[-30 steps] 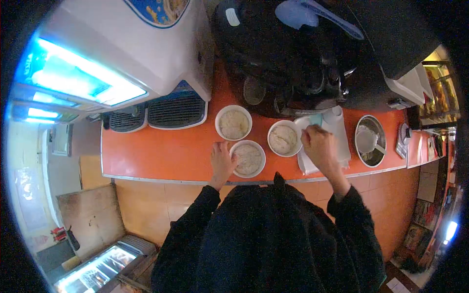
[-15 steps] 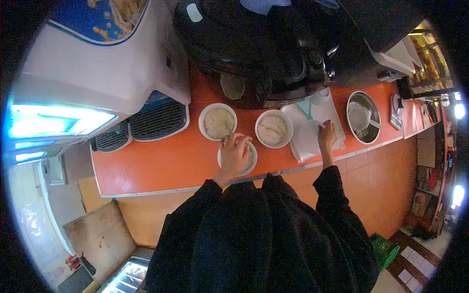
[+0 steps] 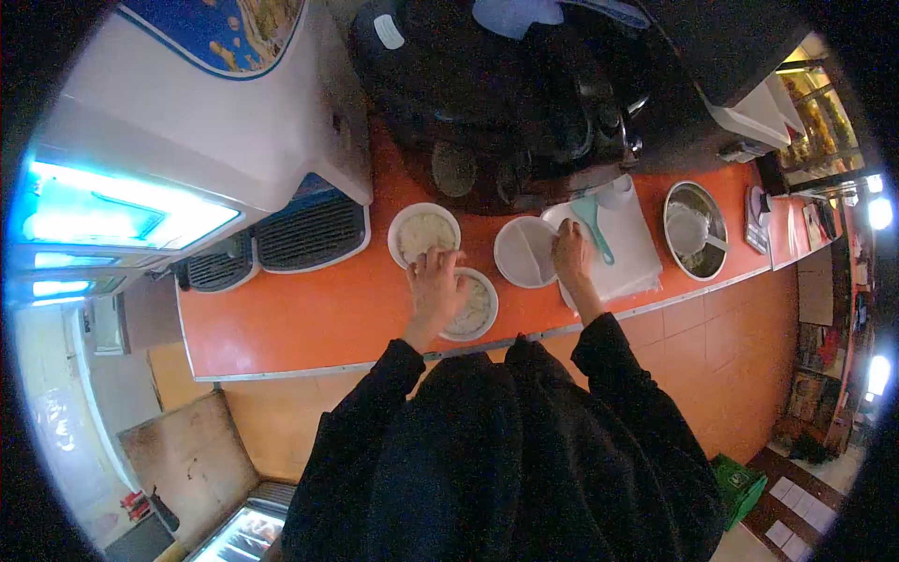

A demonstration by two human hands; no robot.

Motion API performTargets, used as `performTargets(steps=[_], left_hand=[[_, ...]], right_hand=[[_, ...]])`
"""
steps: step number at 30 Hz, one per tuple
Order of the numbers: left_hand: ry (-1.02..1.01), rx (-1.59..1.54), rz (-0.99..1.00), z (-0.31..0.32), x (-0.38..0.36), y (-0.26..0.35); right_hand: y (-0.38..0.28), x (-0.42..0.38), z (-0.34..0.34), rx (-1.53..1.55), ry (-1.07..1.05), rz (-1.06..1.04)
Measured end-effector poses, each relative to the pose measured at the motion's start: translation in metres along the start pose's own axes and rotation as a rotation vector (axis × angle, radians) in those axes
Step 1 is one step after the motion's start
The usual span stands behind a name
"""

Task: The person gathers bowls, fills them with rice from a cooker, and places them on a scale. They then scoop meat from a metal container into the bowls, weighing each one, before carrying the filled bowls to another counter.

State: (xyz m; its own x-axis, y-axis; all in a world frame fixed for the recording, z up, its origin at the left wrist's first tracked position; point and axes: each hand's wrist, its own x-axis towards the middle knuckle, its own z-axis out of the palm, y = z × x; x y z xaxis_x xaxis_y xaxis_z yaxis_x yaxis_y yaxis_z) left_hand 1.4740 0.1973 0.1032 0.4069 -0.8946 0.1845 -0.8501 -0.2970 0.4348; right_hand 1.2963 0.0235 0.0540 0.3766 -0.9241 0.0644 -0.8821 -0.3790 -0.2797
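The orange tabletop (image 3: 281, 323) supports the right bowl (image 3: 505, 275), with a translucent lid (image 3: 524, 248) over it. The right hand (image 3: 572, 256) meets the lid's right edge, presumably for alignment (grip: cannot tell). The left hand (image 3: 435, 292), fingers parted, overhangs the near bowl (image 3: 478, 309).

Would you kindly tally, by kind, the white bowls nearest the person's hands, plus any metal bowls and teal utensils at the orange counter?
White bowls: 3 (back-left bowl; front bowl; right bowl, with a translucent lid over it)
Metal bowl: 1
Teal utensil: 1
Total: 5
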Motion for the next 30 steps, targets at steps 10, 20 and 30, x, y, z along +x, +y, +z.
performTargets(steps=[10,20,30], left_hand=[[-0.113,0.339,0.282,0.027,-0.004,-0.040],[-0.287,0.330,0.314,0.031,0.003,-0.024],[-0.200,0.355,0.185,0.011,-0.018,0.196]], right_hand=[[0.013,-0.011,0.009,0.468,-0.456,0.245],[0.131,-0.136,-0.083,0.602,-0.277,0.258],[0.386,-0.357,-0.174,0.863,-0.023,0.789]])
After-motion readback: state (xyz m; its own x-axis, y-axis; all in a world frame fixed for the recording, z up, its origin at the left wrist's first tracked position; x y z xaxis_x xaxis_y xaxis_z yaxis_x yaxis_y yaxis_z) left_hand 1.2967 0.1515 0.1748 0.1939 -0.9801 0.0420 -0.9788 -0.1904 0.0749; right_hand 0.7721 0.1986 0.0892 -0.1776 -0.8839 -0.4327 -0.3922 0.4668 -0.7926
